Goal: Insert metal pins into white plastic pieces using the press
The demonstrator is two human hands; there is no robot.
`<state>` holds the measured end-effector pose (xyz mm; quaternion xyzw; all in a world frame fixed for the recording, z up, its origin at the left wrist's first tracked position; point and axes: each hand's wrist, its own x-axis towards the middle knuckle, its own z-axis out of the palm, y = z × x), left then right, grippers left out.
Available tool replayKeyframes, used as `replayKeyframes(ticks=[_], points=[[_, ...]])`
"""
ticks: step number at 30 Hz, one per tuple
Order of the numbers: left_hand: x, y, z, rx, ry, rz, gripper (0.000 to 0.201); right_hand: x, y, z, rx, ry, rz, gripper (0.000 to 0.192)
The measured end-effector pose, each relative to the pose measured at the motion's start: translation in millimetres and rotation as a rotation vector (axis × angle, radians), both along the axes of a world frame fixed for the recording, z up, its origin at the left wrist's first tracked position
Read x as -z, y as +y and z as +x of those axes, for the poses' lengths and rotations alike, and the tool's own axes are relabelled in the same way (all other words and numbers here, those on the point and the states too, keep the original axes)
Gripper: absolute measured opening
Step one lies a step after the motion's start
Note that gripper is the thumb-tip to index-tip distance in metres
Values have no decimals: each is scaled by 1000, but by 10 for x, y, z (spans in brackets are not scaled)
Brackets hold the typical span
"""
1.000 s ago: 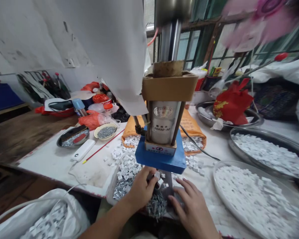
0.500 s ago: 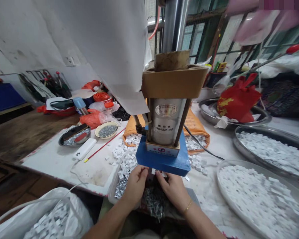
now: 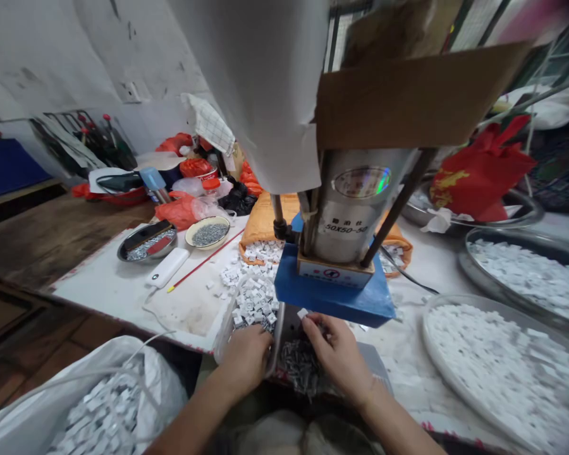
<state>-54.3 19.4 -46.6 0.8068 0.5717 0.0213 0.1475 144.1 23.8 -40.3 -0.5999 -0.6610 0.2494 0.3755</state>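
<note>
My left hand [image 3: 246,355] dips, back side up, into the clear plastic bin [image 3: 224,335]. White square plastic pieces [image 3: 253,302] are heaped in that bin; my hand covers its near part. The left fingertips are hidden, so their grip does not show. My right hand [image 3: 336,354] pinches a small white plastic piece [image 3: 303,313] between thumb and fingers. It is close to the front edge of the blue press head [image 3: 332,294], above a dark pile of metal pins [image 3: 301,363].
A steel cylinder [image 3: 348,208] stands on the press head. White pieces fill a round tray [image 3: 429,344] and a steel basin [image 3: 469,262] at right, and a white sack [image 3: 164,354] lower left. Left of the bin lie a red stick [image 3: 206,260], a white power bank [image 3: 168,268] and metal-filled bowls [image 3: 210,234].
My left hand has moved away from the press, back and left into the bin. My right hand stays near the press with a white piece. The view has shifted and tilted.
</note>
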Motion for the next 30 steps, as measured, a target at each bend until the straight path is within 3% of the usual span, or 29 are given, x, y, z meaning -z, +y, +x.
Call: replayKeyframes(ticks=[5, 9, 13, 17, 21, 25, 30], points=[[105, 31, 74, -17, 21, 21, 21, 61, -243, 219, 101, 6, -43, 27], [113, 18, 64, -10, 5, 24, 19, 131, -341, 206, -18, -72, -135, 16], [113, -26, 8, 0, -41, 8, 20, 154, -300, 148, -1, 63, -271, 10], [124, -13, -84, -139, -379, 41, 26, 160, -264, 202, 7, 213, -298, 10], [47, 31, -75, -310, -790, 52, 16, 100, -290, 232, 36, 433, -353, 21], [-153, -35, 132, -405, -1194, -209, 6, -6, -339, 169, 82, 917, -544, 30], [-350, -196, 448, -282, -1484, -485, 11, -83, -378, 69, 88, 1113, -541, 31]])
